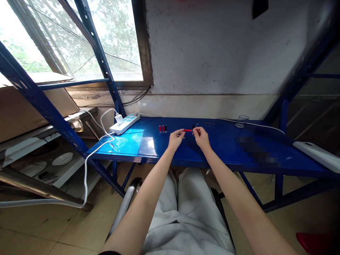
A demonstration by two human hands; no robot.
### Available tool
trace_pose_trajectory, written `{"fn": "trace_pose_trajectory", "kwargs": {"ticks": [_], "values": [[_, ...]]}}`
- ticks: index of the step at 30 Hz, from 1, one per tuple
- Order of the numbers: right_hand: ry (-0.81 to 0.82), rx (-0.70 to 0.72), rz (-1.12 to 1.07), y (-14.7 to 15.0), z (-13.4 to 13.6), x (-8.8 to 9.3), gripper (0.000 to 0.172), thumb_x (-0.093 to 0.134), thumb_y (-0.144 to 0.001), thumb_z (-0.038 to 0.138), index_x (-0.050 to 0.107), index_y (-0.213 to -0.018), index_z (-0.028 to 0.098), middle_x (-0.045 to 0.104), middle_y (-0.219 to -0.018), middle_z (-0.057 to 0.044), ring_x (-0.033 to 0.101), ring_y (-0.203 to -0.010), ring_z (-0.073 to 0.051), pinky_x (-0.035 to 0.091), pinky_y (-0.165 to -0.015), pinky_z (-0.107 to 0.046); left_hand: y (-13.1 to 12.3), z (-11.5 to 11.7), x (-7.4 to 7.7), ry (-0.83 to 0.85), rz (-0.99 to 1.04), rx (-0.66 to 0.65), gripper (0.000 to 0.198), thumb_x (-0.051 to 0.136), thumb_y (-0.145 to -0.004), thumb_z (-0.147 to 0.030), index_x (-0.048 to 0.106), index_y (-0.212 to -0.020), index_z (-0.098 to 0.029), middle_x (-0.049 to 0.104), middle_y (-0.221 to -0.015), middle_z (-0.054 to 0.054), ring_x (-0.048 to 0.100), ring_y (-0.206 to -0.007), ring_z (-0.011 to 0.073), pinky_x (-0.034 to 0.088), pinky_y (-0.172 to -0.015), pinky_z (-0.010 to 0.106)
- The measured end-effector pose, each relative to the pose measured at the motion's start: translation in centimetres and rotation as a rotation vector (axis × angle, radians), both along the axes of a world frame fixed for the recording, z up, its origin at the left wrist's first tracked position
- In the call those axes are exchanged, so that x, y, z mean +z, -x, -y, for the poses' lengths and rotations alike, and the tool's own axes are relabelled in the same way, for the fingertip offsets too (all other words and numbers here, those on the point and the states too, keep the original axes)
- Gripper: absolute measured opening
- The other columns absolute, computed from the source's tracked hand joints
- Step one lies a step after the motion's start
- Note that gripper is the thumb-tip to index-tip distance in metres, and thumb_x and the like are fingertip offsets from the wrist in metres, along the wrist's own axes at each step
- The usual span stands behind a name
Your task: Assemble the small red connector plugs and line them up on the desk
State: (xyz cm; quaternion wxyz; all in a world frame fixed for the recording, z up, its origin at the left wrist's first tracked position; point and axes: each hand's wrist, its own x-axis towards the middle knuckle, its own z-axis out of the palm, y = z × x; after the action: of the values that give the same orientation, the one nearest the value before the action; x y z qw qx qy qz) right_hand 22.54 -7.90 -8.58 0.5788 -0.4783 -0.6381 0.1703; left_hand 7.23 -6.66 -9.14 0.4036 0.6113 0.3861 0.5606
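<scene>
A slim red pen-like stick (pixel 188 130) is held level just above the blue table (pixel 148 125). My left hand (pixel 175 139) pinches its left end between thumb and fingers. My right hand (pixel 202 137) closes on its right end, where a paler tip partly shows; the fingers hide the rest. Left of my hands, two short red cylinders (pixel 160 129) and a black one (pixel 166 128) stand in a row. Beyond my right hand, several tiny pale pieces (pixel 209 124) are lined up, too small to name. A small dark item (pixel 194 126) lies right behind the stick.
A white power strip (pixel 124 123) with a plugged-in charger is at the table's left, its cable hanging down. A clear glass (pixel 241 121) stands back right. A blurred dark object (pixel 256 151) and a white device (pixel 317 154) lie on the right. Blue rack posts (pixel 98 46) flank the table.
</scene>
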Motion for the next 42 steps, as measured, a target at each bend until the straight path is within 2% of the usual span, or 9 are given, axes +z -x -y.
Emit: {"fn": "trace_pose_trajectory", "kwargs": {"ticks": [5,8,16,21,25,30,33,36,42], "values": [[0.019,0.030,0.000,0.0,0.0,0.0,0.032,0.043,-0.083,0.048,0.052,-0.089,0.019,0.059,-0.074,-0.004,0.055,-0.066,-0.015,0.045,-0.064,-0.030,0.1,0.3,0.5,-0.025,0.036,0.057,0.026,0.063,-0.074,-0.033,0.066,-0.092,-0.015,0.067,-0.089,0.008,0.062,-0.064,0.0125,0.052,-0.066,0.029],[0.014,0.034,-0.019,0.0,-0.1,-0.1,0.032,0.043,-0.083,0.048,0.052,-0.090,0.018,0.059,-0.073,-0.004,0.055,-0.065,-0.015,0.046,-0.063,-0.030,0.1,0.6,0.8,-0.038,0.031,0.037,0.027,0.064,-0.072,-0.038,0.065,-0.086,-0.014,0.066,-0.085,0.008,0.062,-0.061,0.0124,0.052,-0.063,0.028],[0.004,-0.042,0.127,-0.1,-0.1,-0.5,0.036,0.035,-0.087,0.043,0.053,-0.104,0.016,0.062,-0.072,-0.005,0.055,-0.062,-0.016,0.043,-0.062,-0.030,-0.2,0.9,1.1,-0.027,0.020,-0.013,0.031,0.065,-0.070,-0.041,0.063,-0.083,-0.013,0.065,-0.079,0.007,0.060,-0.061,0.0119,0.051,-0.060,0.026],[0.047,-0.108,0.143,-0.3,-0.2,-0.6,0.043,0.028,-0.089,0.042,0.053,-0.112,0.016,0.064,-0.075,-0.006,0.056,-0.062,-0.017,0.043,-0.061,-0.030,-0.4,0.2,1.1,-0.061,-0.037,-0.034,0.028,0.064,-0.070,-0.040,0.064,-0.083,-0.014,0.065,-0.076,0.006,0.059,-0.063,0.0126,0.050,-0.060,0.026],[0.057,-0.101,0.142,-0.3,-0.3,-0.7,0.045,0.028,-0.089,0.041,0.050,-0.118,0.015,0.065,-0.077,-0.007,0.057,-0.062,-0.017,0.043,-0.062,-0.030,-0.2,-1.0,3.1,-0.188,-0.226,-0.029,0.019,0.064,-0.070,-0.033,0.065,-0.076,-0.015,0.064,-0.070,0.005,0.057,-0.062,0.0130,0.046,-0.060,0.026],[0.059,-0.059,0.130,-0.3,-0.2,-0.7,0.047,0.028,-0.089,0.042,0.047,-0.123,0.015,0.065,-0.081,-0.007,0.056,-0.061,-0.015,0.043,-0.059,-0.029,0.5,-3.5,8.5,-0.308,-0.621,-0.025,0.006,0.066,-0.067,-0.022,0.067,-0.069,-0.017,0.063,-0.064,0.004,0.055,-0.064,0.0156,0.044,-0.069,0.029],[0.091,-0.051,0.111,-0.3,-0.1,-0.6,0.048,0.028,-0.089,0.044,0.046,-0.124,0.015,0.065,-0.081,-0.008,0.056,-0.061,-0.015,0.043,-0.056,-0.028,1.4,-5.2,10.7,-0.318,-0.833,0.014,0.005,0.070,-0.061,-0.016,0.065,-0.061,-0.017,0.060,-0.060,0.003,0.056,-0.070,0.0193,0.040,-0.081,0.034],[0.115,-0.038,0.115,-0.3,0.0,-0.5,0.047,0.029,-0.088,0.043,0.047,-0.122,0.015,0.064,-0.080,-0.008,0.056,-0.061,-0.016,0.043,-0.055,-0.028,2.5,-6.4,11.1,-0.299,-1.017,0.065,0.015,0.072,-0.053,-0.008,0.059,-0.051,-0.016,0.056,-0.058,0.003,0.056,-0.081,0.0243,0.030,-0.094,0.043],[0.135,-0.039,0.118,-0.2,0.0,-0.4,0.043,0.030,-0.087,0.040,0.050,-0.117,0.016,0.064,-0.077,-0.007,0.056,-0.062,-0.017,0.043,-0.056,-0.029,4.5,-7.0,9.2,-0.238,-1.132,0.165,0.023,0.068,-0.053,-0.004,0.051,-0.042,-0.016,0.052,-0.058,0.005,0.050,-0.095,0.0294,0.020,-0.098,0.048]]}}
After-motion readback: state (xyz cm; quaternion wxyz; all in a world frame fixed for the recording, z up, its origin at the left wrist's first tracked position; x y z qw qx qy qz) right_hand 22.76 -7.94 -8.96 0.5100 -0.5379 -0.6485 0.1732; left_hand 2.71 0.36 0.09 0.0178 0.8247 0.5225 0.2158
